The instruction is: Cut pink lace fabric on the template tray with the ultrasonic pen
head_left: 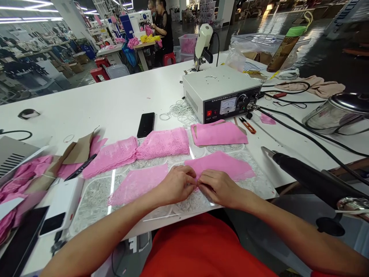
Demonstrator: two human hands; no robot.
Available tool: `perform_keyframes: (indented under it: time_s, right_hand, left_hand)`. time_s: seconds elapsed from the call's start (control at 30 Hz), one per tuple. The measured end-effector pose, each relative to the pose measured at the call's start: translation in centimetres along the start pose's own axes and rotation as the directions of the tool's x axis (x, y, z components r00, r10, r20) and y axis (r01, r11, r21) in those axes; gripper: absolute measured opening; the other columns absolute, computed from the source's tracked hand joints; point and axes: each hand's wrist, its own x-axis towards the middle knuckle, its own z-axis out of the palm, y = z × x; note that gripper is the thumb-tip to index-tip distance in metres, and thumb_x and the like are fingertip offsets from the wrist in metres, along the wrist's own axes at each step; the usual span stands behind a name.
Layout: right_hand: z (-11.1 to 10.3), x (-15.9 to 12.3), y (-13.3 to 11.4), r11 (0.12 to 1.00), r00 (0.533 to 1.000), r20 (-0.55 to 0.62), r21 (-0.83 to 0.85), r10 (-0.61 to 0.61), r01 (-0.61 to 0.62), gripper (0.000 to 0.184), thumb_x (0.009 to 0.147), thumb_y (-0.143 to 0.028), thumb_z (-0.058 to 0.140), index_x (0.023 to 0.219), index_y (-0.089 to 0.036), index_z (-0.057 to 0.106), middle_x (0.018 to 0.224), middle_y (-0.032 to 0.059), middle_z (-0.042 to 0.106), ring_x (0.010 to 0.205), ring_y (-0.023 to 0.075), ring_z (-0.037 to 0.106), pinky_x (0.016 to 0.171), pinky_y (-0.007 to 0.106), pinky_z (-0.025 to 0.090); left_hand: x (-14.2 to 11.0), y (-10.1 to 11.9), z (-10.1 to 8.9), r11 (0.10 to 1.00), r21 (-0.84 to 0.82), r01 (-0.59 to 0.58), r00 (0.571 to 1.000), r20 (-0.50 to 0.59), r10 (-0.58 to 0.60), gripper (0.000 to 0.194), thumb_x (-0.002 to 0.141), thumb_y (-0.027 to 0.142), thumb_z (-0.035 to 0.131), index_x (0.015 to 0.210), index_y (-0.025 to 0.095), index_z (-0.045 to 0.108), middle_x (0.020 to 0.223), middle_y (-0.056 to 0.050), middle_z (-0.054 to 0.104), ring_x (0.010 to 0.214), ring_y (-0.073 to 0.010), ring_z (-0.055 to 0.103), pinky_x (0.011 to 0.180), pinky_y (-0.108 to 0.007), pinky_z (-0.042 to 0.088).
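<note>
Near the front edge of the table, my left hand point(178, 184) and my right hand point(220, 186) meet, fingertips pinched together on pink fabric. Beyond and right of my fingers spreads a smooth pink fabric piece point(223, 164). A pink lace piece point(141, 181) lies flat to the left, partly under my left hand. The exact edges between my fingertips are hidden. Behind them sit two stacks of pink lace pieces, the left stack point(112, 156) and the middle stack point(165, 144), plus a folded pink fabric stack point(220, 134).
A grey control box point(221, 94) with cables stands behind. A black handheld tool point(305, 177) juts in from the right. Around lie a phone point(145, 124), orange thread snips point(247, 125), a white power bank point(62, 206) and a glass jar point(331, 115). A person point(164, 30) sits farther back.
</note>
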Motion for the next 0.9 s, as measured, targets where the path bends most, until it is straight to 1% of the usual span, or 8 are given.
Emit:
perform_keyframes:
  time_s: [0.17,0.3,0.53,0.6,0.7,0.8,0.9]
  right_hand:
    - [-0.05,0.06,-0.02,1.000,1.000,-0.008,-0.002,0.006,-0.006,0.018,0.091,-0.014,0.049,0.076,-0.016,0.058,0.072,0.0039,0.061,0.066,0.0146,0.053,0.059,0.028,0.037]
    - [-0.04,0.06,-0.07,1.000,1.000,-0.012,0.000,0.008,-0.008,0.017,0.091,-0.014,0.049,0.077,-0.016,0.058,0.072,0.0041,0.061,0.066,0.0150,0.053,0.060,0.028,0.037]
    - [-0.09,0.06,-0.02,1.000,1.000,-0.015,0.021,0.010,-0.010,0.017,0.091,-0.014,0.049,0.076,-0.016,0.058,0.071,0.0041,0.060,0.065,0.0153,0.052,0.059,0.028,0.037]
    - [-0.34,0.09,-0.10,0.998,1.000,-0.002,0.059,0.019,-0.018,0.016,0.090,-0.014,0.049,0.076,-0.017,0.057,0.072,0.0042,0.061,0.066,0.0152,0.053,0.060,0.028,0.038]
    - [-0.69,0.16,-0.37,0.992,0.998,0.001,0.109,0.064,-0.064,0.011,0.087,-0.018,0.053,0.077,-0.017,0.057,0.073,0.0042,0.060,0.067,0.0149,0.053,0.061,0.027,0.039]
    - [-0.62,0.26,-0.65,0.995,0.995,-0.035,0.047,0.089,-0.087,0.011,0.084,-0.023,0.057,0.076,-0.017,0.056,0.072,0.0039,0.060,0.066,0.0153,0.052,0.060,0.028,0.038]
    - [-0.29,0.22,-0.75,0.993,0.993,-0.079,-0.063,0.093,-0.098,0.011,0.084,-0.018,0.055,0.073,-0.017,0.056,0.071,0.0036,0.060,0.066,0.0153,0.052,0.060,0.028,0.036]
  left_hand:
    - [-0.02,0.10,-0.16,1.000,-0.005,-0.003,1.000,0.001,0.003,0.015,0.081,0.013,0.063,0.082,0.020,0.076,0.102,-0.005,0.069,0.091,-0.0175,0.064,0.088,-0.032,0.048]
    - [-0.05,0.06,0.09,1.000,-0.004,-0.005,1.000,-0.009,0.005,0.013,0.082,0.014,0.064,0.082,0.020,0.076,0.100,-0.004,0.069,0.090,-0.0175,0.064,0.086,-0.032,0.048]
    - [-0.08,-0.09,0.76,1.000,-0.018,0.001,0.998,-0.062,-0.002,0.014,0.079,0.008,0.062,0.075,0.018,0.072,0.096,-0.004,0.068,0.089,-0.0185,0.061,0.086,-0.033,0.046]
    - [-0.13,-0.07,0.77,0.999,-0.034,-0.005,0.997,-0.079,0.003,0.015,0.079,0.007,0.061,0.073,0.017,0.071,0.095,-0.004,0.068,0.087,-0.0176,0.061,0.084,-0.031,0.046]
    - [-0.24,0.02,0.57,0.997,-0.073,-0.025,0.995,-0.101,0.018,0.015,0.078,0.006,0.059,0.073,0.016,0.069,0.092,-0.004,0.067,0.084,-0.0154,0.062,0.079,-0.026,0.047]
    - [-0.42,0.09,0.27,0.993,-0.109,-0.043,0.992,-0.126,0.029,0.016,0.077,0.004,0.057,0.072,0.016,0.067,0.092,-0.004,0.066,0.083,-0.0138,0.062,0.075,-0.023,0.047]
    - [-0.60,0.07,0.11,0.990,-0.133,-0.055,0.988,-0.148,0.036,0.017,0.077,0.004,0.056,0.071,0.016,0.066,0.093,-0.004,0.066,0.083,-0.0136,0.062,0.073,-0.022,0.048]
